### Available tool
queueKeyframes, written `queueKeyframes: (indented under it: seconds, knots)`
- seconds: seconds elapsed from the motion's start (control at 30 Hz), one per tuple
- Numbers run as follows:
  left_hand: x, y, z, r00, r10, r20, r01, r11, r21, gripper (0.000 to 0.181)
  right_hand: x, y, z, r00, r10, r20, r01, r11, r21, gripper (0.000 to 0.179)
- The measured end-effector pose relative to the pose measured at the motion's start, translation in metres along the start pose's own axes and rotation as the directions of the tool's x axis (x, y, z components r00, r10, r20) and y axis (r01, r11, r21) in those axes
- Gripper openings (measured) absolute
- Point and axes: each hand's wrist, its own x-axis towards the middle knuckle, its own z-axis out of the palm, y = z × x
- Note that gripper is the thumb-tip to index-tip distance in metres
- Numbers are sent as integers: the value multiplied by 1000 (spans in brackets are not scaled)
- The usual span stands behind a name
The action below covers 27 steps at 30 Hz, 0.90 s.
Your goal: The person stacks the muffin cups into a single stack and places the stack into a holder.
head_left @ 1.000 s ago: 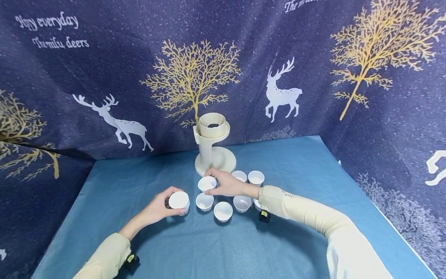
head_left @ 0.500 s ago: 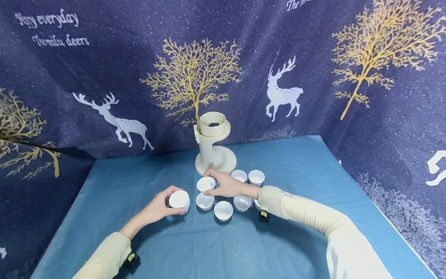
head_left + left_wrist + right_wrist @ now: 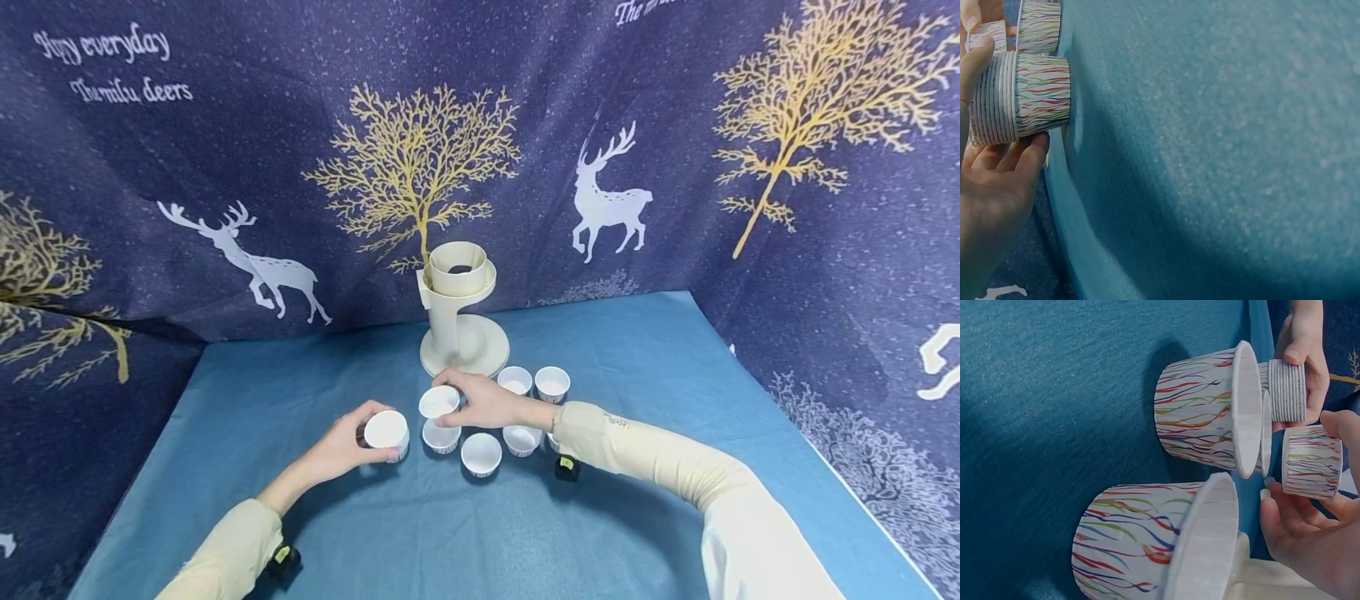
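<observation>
Your right hand (image 3: 487, 402) has shifted slightly left, gripping a round white paper cup with colourful lines (image 3: 437, 400) over the blue-clothed counter (image 3: 390, 542); your left hand (image 3: 336, 448) grips a still-nested white paper-cup stack (image 3: 386, 432); at least six matching cups (image 3: 481, 453) already stand singly.

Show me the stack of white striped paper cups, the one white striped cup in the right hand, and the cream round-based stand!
Stack of cups (image 3: 1035, 95), left wrist view: striped side.
Single cup (image 3: 1312, 462), right wrist view: striped side.
Cream stand (image 3: 445, 330), head view: upright column.
</observation>
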Motion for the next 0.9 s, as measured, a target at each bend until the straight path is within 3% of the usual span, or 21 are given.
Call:
queueKeyframes:
  seconds: [0.47,0.9]
  knots:
    - [0,-1,1,1000,-5,6,5,1000,-28,53,-2,-8,0,999,7,40,-7,1000,2,49]
    - [0,-2,1,1000,-5,-6,5,1000,-24,53,0,-7,-1,1000,5,20,-5,1000,7,52]
